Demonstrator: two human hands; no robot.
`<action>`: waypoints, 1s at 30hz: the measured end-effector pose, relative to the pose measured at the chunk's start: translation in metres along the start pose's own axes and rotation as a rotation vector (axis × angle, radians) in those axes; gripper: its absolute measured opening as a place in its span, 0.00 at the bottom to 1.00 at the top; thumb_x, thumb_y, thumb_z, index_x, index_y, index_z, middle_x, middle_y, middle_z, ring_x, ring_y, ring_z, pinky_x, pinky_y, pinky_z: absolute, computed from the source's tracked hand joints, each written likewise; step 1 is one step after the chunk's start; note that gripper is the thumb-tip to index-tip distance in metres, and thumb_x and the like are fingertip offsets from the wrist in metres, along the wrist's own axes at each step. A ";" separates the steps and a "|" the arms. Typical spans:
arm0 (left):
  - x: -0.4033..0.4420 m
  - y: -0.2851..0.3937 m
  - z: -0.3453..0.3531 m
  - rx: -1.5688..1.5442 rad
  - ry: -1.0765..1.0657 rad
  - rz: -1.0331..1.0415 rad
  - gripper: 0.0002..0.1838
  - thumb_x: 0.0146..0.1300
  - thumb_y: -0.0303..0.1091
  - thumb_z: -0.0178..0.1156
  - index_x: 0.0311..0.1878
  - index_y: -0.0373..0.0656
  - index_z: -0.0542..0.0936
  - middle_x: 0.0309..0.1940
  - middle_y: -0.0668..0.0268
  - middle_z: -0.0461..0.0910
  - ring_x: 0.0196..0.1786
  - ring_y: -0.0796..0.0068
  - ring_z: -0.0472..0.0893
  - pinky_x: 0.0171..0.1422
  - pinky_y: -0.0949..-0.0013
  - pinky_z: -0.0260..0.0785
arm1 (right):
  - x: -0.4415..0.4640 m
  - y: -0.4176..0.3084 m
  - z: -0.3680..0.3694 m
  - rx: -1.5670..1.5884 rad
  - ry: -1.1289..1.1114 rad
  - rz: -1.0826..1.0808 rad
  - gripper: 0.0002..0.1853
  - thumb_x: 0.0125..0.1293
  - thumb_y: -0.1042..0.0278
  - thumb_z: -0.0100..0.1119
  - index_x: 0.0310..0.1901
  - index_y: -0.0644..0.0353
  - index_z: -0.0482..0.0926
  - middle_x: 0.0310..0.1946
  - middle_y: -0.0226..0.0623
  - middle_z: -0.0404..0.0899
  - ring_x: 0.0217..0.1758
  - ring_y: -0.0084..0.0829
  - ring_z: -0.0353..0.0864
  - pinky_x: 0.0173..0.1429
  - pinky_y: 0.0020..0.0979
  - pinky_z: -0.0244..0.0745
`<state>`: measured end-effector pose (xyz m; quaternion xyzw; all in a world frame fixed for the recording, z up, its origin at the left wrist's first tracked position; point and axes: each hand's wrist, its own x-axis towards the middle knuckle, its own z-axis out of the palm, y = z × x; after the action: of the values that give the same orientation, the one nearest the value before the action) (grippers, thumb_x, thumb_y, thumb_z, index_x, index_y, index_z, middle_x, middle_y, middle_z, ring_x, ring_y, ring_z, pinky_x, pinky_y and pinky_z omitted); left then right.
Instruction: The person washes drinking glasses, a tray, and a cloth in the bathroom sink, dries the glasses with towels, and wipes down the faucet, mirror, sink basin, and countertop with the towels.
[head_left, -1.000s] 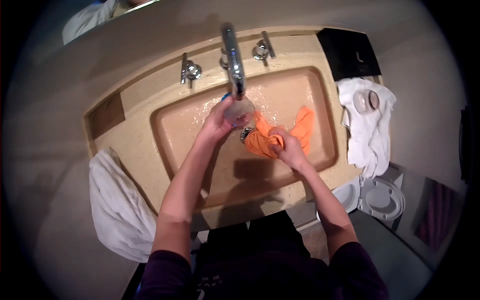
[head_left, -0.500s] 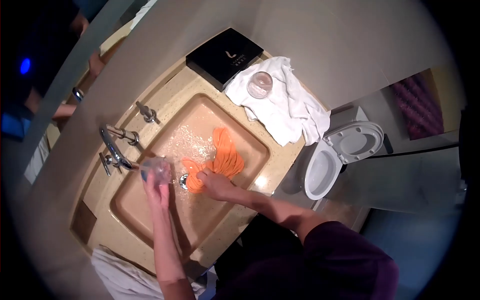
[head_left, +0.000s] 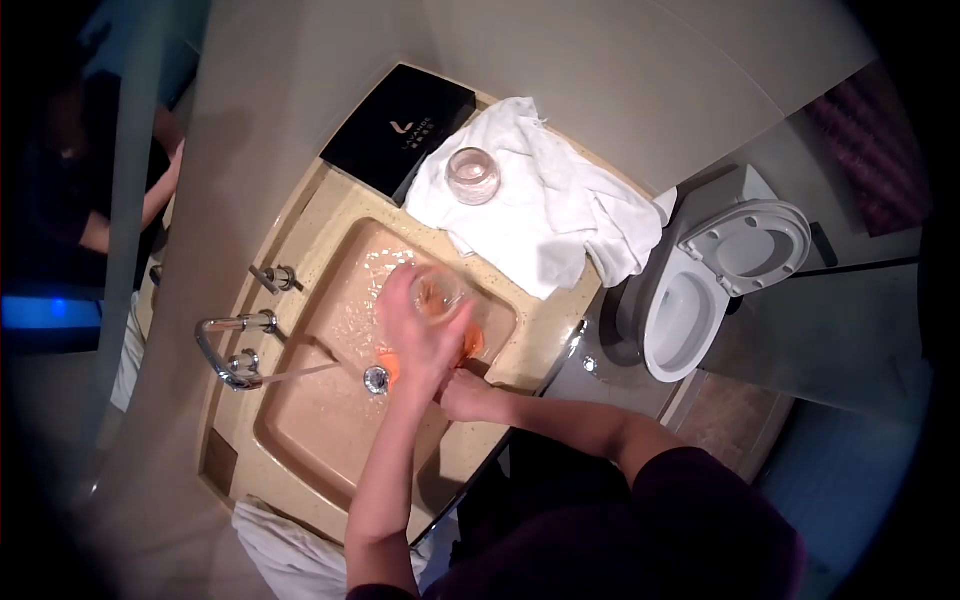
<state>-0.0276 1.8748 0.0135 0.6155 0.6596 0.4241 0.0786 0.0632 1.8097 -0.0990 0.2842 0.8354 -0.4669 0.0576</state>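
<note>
My left hand [head_left: 412, 330] is wrapped round a clear drinking glass [head_left: 440, 293], held above the sink [head_left: 300, 440] and slightly blurred by motion. Through the glass, orange shows. Below and behind it, the orange cloth [head_left: 473, 341] lies in the sink, mostly covered by my left hand. My right hand [head_left: 468, 394] is closed at the cloth's near edge, its fingertips partly hidden by the left hand and wrist. Water runs from the chrome faucet [head_left: 228, 365] toward the drain [head_left: 376, 380].
A second glass [head_left: 473, 176] stands on a crumpled white towel [head_left: 545, 205] on the counter. Beside it sits a black box [head_left: 395, 125]. Another white towel [head_left: 285, 545] hangs at the near left edge. A toilet [head_left: 690, 320] with raised lid stands at the right.
My left hand has carried the glass from under the faucet rightward over the orange cloth. My right hand stays by the cloth. The camera view has shifted a little.
</note>
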 end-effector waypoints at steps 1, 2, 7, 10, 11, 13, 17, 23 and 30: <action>0.013 0.009 0.027 -0.147 -0.019 -0.047 0.42 0.45 0.38 0.84 0.62 0.38 0.72 0.59 0.49 0.75 0.62 0.46 0.74 0.68 0.51 0.67 | -0.004 0.002 0.001 0.033 0.043 -0.018 0.16 0.63 0.76 0.56 0.53 0.64 0.79 0.48 0.52 0.82 0.54 0.54 0.83 0.56 0.49 0.79; 0.025 0.017 0.054 -0.292 -0.034 -0.097 0.44 0.45 0.39 0.84 0.64 0.37 0.71 0.59 0.49 0.75 0.62 0.46 0.74 0.67 0.51 0.68 | -0.007 0.003 0.001 0.037 0.034 -0.025 0.16 0.63 0.76 0.56 0.53 0.64 0.79 0.48 0.52 0.82 0.54 0.54 0.83 0.56 0.49 0.79; 0.060 0.045 0.146 -0.236 -0.044 -0.094 0.48 0.44 0.37 0.83 0.66 0.35 0.67 0.60 0.48 0.73 0.62 0.46 0.74 0.67 0.52 0.66 | 0.004 0.025 0.032 0.455 0.178 -0.212 0.09 0.70 0.69 0.57 0.47 0.62 0.79 0.47 0.45 0.80 0.52 0.44 0.79 0.57 0.40 0.75; 0.053 0.036 0.176 -0.148 0.028 -0.025 0.48 0.42 0.37 0.83 0.67 0.36 0.67 0.62 0.47 0.71 0.65 0.43 0.71 0.70 0.47 0.62 | -0.012 0.025 0.016 0.740 0.151 -0.180 0.18 0.79 0.61 0.45 0.63 0.60 0.74 0.53 0.44 0.78 0.56 0.41 0.76 0.65 0.38 0.69; 0.050 0.028 0.182 -0.086 0.063 0.023 0.48 0.43 0.40 0.82 0.67 0.37 0.68 0.63 0.48 0.71 0.66 0.42 0.70 0.71 0.45 0.61 | -0.005 0.034 0.022 0.493 0.135 -0.174 0.21 0.80 0.61 0.44 0.66 0.62 0.72 0.58 0.47 0.77 0.61 0.43 0.75 0.69 0.40 0.67; 0.044 0.020 0.197 -0.141 0.070 -0.003 0.48 0.45 0.39 0.80 0.69 0.37 0.67 0.66 0.46 0.68 0.70 0.40 0.66 0.75 0.44 0.58 | -0.005 0.020 0.015 0.327 0.030 -0.126 0.24 0.81 0.60 0.43 0.72 0.64 0.68 0.66 0.52 0.73 0.70 0.47 0.71 0.77 0.41 0.60; 0.050 0.022 0.187 -0.173 0.067 -0.002 0.51 0.45 0.39 0.79 0.71 0.35 0.64 0.67 0.46 0.64 0.73 0.40 0.62 0.78 0.47 0.56 | -0.004 0.037 0.036 0.027 0.182 -0.283 0.22 0.79 0.61 0.49 0.67 0.66 0.71 0.67 0.49 0.73 0.70 0.46 0.72 0.79 0.44 0.59; 0.063 0.037 0.137 -0.095 -0.157 -0.051 0.51 0.50 0.43 0.77 0.73 0.30 0.62 0.69 0.42 0.60 0.72 0.42 0.61 0.76 0.45 0.53 | -0.009 0.043 0.027 0.055 0.205 -0.122 0.22 0.77 0.65 0.52 0.67 0.66 0.71 0.67 0.50 0.73 0.70 0.44 0.72 0.78 0.43 0.62; 0.014 0.021 0.072 -0.340 0.071 0.163 0.35 0.55 0.27 0.68 0.67 0.33 0.70 0.63 0.48 0.68 0.67 0.47 0.68 0.71 0.54 0.61 | 0.013 0.057 0.021 0.109 0.282 0.111 0.22 0.75 0.70 0.56 0.67 0.67 0.71 0.66 0.51 0.74 0.71 0.42 0.73 0.76 0.42 0.67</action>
<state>0.0304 1.9176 -0.0120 0.6295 0.5287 0.5559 0.1234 0.0788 1.8214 -0.1576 0.3954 0.7916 -0.4632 -0.0500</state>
